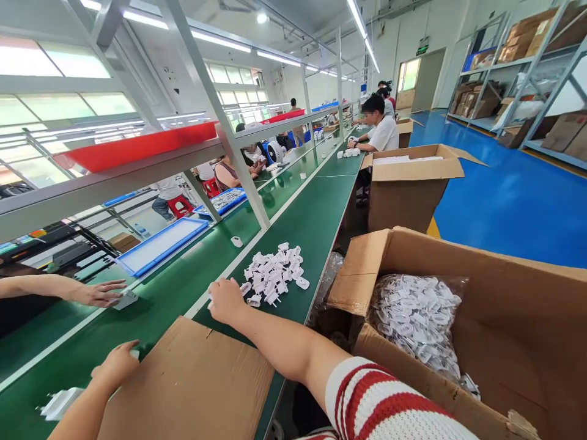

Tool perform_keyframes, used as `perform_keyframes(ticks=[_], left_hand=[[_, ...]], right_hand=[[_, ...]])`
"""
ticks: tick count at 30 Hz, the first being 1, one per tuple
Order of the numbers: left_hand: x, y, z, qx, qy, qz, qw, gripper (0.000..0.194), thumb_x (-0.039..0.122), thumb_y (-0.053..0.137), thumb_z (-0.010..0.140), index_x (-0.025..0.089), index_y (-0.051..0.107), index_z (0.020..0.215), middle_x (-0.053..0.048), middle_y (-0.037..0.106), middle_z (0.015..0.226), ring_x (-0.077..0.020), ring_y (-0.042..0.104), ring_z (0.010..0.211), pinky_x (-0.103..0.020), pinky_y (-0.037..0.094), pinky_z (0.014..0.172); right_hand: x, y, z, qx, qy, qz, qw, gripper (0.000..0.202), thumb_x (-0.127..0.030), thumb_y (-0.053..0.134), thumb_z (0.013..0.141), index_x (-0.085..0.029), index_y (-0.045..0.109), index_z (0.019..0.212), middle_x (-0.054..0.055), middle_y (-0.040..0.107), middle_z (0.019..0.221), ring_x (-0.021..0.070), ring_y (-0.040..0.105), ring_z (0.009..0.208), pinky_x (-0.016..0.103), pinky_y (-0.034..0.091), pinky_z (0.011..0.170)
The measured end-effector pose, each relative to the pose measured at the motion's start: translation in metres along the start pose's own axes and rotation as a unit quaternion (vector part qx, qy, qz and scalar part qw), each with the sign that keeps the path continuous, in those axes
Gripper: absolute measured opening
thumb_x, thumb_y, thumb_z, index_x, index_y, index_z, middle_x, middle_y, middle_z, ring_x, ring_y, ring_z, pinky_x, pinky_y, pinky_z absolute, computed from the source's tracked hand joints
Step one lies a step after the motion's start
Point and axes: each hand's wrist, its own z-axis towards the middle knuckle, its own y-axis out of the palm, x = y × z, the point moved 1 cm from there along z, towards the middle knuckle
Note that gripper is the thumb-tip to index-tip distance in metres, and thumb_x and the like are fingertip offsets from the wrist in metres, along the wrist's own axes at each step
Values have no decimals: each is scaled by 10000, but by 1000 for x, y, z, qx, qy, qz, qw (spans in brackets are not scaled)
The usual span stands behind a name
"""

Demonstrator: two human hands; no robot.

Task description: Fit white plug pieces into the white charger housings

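Note:
My left hand (pixel 118 365) is closed at the left edge of a flat cardboard sheet (pixel 188 385), and a bit of a white plastic piece (pixel 134 354) shows at its fingertips. Behind my left wrist lies a white plug adapter (pixel 60 403) with metal pins. My right hand (pixel 225 299) has its fingers curled over the divider strip. A sliver of white shows beneath them; the rest of that piece is hidden. Just beyond it, white plastic plug parts (pixel 275 272) lie heaped on the green work surface (pixel 316 214).
Across the belt, another person's hand (pixel 98 293) touches a white piece (pixel 125 299). An open carton (pixel 504 330) at my right holds a bag of white parts (pixel 417 318). A blue tray (pixel 162 244) and a metal upright (pixel 245 171) stand beyond; a co-worker (pixel 383 128) sits farther along.

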Motion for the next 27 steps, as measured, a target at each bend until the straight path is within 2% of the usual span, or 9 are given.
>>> perform_keyframes(ticks=[4, 7, 10, 12, 13, 15, 18, 22, 27], left_hand=[[-2, -7, -12, 29, -55, -58, 996, 146, 410, 519, 526, 306, 583, 606, -87, 693, 682, -395, 711, 935, -496, 589, 865], [11, -5, -29, 83, -67, -90, 990, 331, 613, 500, 649, 322, 641, 718, -36, 746, 853, -373, 698, 999, -495, 579, 873], [36, 3, -58, 68, -61, -133, 987, 484, 707, 578, 631, 291, 714, 839, -56, 764, 950, -366, 706, 938, -456, 570, 797], [54, 10, -79, 10, -61, -188, 980, 598, 686, 675, 574, 221, 753, 942, -88, 752, 831, -339, 703, 790, -399, 539, 698], [62, 13, -87, -7, -54, -214, 975, 608, 663, 695, 581, 211, 758, 983, -72, 738, 776, -311, 691, 744, -368, 517, 667], [73, 18, -99, 6, -34, -252, 967, 532, 583, 707, 613, 213, 768, 991, -49, 711, 728, -267, 666, 716, -324, 476, 645], [78, 29, -109, 35, -49, -311, 948, 495, 598, 712, 652, 213, 772, 957, -32, 677, 694, -226, 623, 674, -298, 435, 612], [80, 48, -113, 77, -67, -426, 899, 598, 693, 728, 633, 195, 771, 962, -15, 637, 649, -187, 560, 605, -290, 421, 582], [83, 63, -112, 90, -64, -516, 849, 666, 665, 801, 577, 181, 760, 1032, 6, 606, 627, -145, 494, 568, -267, 401, 558]], right_hand=[[-6, 10, -2, -17, 22, 156, 987, 405, -278, 669, 820, -192, 608, 1210, 109, 621, 1292, 216, 674, 1028, 324, 546, 902], [-9, 17, 1, -35, 34, 259, 965, 356, -254, 703, 796, -207, 642, 1144, 76, 662, 1232, 195, 677, 1009, 295, 546, 885], [-12, 24, 3, -71, 90, 390, 914, 152, -200, 677, 838, -200, 671, 990, 10, 707, 899, 147, 672, 778, 237, 532, 705], [-13, 28, 2, -102, 147, 472, 863, 58, -218, 698, 856, -198, 666, 899, -40, 648, 688, 113, 605, 587, 203, 465, 560], [-14, 30, 2, -106, 169, 502, 842, 97, -244, 739, 841, -197, 663, 877, -55, 623, 632, 100, 574, 535, 191, 434, 521], [-15, 33, 1, -114, 188, 538, 814, 211, -298, 821, 783, -192, 662, 873, -63, 613, 594, 88, 552, 502, 175, 390, 484], [-15, 36, -2, -132, 179, 571, 790, 303, -305, 882, 698, -181, 673, 878, -34, 681, 686, 74, 576, 549, 162, 404, 503], [-14, 37, -9, -147, 138, 569, 797, 329, -261, 896, 635, -181, 711, 895, 10, 747, 846, 101, 640, 701, 190, 486, 608], [-20, 39, -20, -129, 42, 488, 862, 283, -181, 792, 716, -185, 728, 992, 8, 738, 895, 138, 653, 795, 257, 523, 763]])
